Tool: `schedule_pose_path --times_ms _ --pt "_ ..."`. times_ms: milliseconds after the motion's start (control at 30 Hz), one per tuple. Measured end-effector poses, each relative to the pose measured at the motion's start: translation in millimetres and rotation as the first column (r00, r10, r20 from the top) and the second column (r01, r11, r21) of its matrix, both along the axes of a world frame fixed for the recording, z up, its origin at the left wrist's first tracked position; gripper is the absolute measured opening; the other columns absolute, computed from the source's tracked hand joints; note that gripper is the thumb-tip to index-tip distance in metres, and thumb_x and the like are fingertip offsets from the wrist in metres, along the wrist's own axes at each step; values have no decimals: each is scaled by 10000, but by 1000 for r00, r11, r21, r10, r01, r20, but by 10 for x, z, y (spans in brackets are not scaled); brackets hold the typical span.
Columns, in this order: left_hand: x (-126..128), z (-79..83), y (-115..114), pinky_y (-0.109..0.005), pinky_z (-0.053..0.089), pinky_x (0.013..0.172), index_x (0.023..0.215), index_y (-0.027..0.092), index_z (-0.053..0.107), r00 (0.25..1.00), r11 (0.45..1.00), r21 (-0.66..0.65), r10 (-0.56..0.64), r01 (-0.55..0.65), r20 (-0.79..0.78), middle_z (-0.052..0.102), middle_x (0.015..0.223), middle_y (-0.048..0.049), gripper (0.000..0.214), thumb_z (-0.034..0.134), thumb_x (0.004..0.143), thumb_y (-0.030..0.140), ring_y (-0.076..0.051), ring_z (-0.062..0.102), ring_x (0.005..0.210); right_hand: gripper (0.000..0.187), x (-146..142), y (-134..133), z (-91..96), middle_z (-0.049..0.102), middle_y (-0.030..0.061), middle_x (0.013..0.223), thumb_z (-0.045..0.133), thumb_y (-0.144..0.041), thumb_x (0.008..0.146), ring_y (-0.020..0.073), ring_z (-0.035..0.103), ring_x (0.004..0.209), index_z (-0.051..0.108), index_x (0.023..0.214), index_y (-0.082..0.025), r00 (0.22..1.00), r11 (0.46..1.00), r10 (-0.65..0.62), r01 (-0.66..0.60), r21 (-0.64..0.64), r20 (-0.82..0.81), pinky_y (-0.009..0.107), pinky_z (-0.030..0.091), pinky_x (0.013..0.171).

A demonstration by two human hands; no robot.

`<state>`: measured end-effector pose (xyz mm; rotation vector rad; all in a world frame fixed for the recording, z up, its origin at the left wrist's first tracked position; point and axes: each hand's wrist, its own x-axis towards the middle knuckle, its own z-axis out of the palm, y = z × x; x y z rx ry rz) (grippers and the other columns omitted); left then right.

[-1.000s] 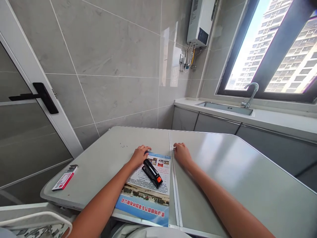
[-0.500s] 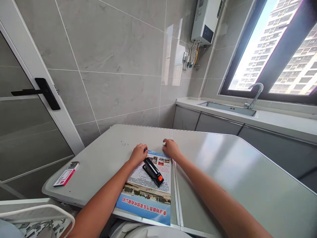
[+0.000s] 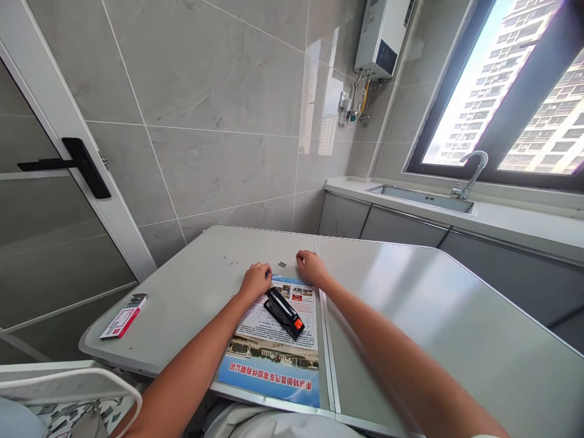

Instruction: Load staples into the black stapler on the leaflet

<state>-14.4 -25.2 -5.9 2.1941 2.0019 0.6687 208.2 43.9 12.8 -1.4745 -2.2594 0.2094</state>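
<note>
A black stapler (image 3: 283, 312) with an orange button lies diagonally on a printed brochure (image 3: 269, 383). My left hand (image 3: 256, 282) rests at the brochure's upper left corner, fingers curled in; a small dark bit shows at its fingertips, too small to name. On the other side, my right hand (image 3: 311, 267) hovers or rests by the upper right corner, also with curled fingers; what they hold, if anything, is hidden. Between both hands, just past the brochure's far edge, is a small strip of staples (image 3: 282, 264) on the table (image 3: 392, 304).
Tiny loose bits, perhaps staples (image 3: 231, 261), are scattered left of the hands. A red and white packet (image 3: 123, 317) lies near the table's left edge. A white chair (image 3: 68, 380) stands at lower left. Beyond are a counter with a sink (image 3: 422, 199) and a door (image 3: 86, 167).
The small strip of staples now shows on the table between my hands. My right hand has shifted slightly left and away from me. The view has tilted a little.
</note>
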Motion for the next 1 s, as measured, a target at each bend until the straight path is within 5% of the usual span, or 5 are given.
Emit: schedule_pose_path --times_ms 167,333,1000 --pt "21 4 -35 -330 445 921 934 214 705 999 1000 -2 12 -12 36 699 1020 -73 148 567 919 162 -249 618 1055 198 984 -186 -105 724 73 832 502 -191 943 206 637 809 682 862 -179 983 986 -163 166 -27 87 273 366 661" --pt "38 -20 -25 -333 443 921 919 217 703 998 1000 -2 25 -25 63 700 1019 -68 152 568 910 150 -246 619 1041 258 1643 -513 -266 637 72 844 434 -240 996 220 598 856 606 809 -197 960 973 -229 227 30 160 286 359 703" --pt "-5 -30 24 -330 457 945 926 215 703 999 1000 -15 17 -16 41 722 1016 -68 125 582 913 184 -236 638 1045 236 1811 -527 -309 610 63 873 467 -268 963 200 585 839 583 768 -206 987 986 -155 157 -57 44 281 400 715"
